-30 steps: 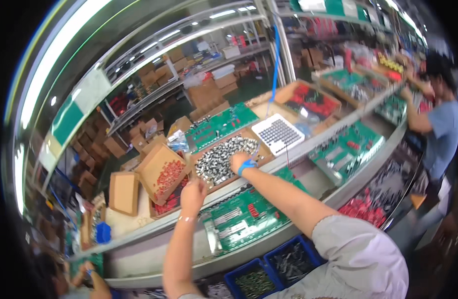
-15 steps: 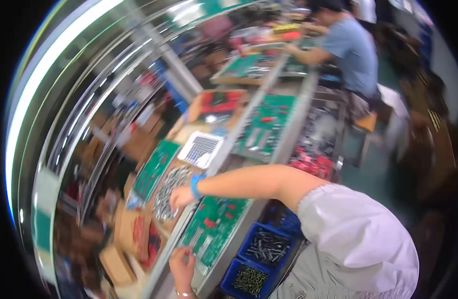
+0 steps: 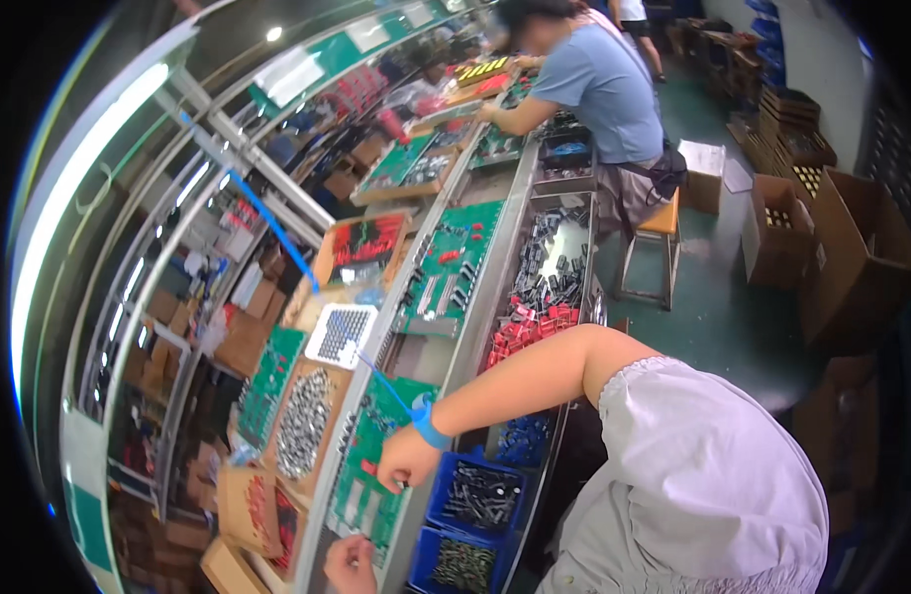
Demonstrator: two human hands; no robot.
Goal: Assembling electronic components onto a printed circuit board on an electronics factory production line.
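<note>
My right hand (image 3: 404, 461), with a blue strap (image 3: 431, 429) on its wrist, rests with bunched fingers on a green circuit board (image 3: 361, 495) on the line. Whether the fingers pinch a small part is too small to see. My left hand (image 3: 348, 565) is curled at the near end of the same board, by the picture's lower edge. A tray of silver parts (image 3: 301, 424) lies just beyond the board, to its left. Two blue bins (image 3: 481, 495) of dark parts sit right under my right forearm.
A white gridded tray (image 3: 343, 333) and more green boards (image 3: 454, 267) lie further along the line. Cardboard boxes of red parts (image 3: 262, 507) stand at the left. A co-worker in a blue shirt (image 3: 608, 87) sits on a stool further along. Brown cartons (image 3: 852, 247) stand on the floor at right.
My right hand has come off the tray of silver parts onto the green board. My left hand has dropped from the cardboard box to the board's near end. The view has swung round.
</note>
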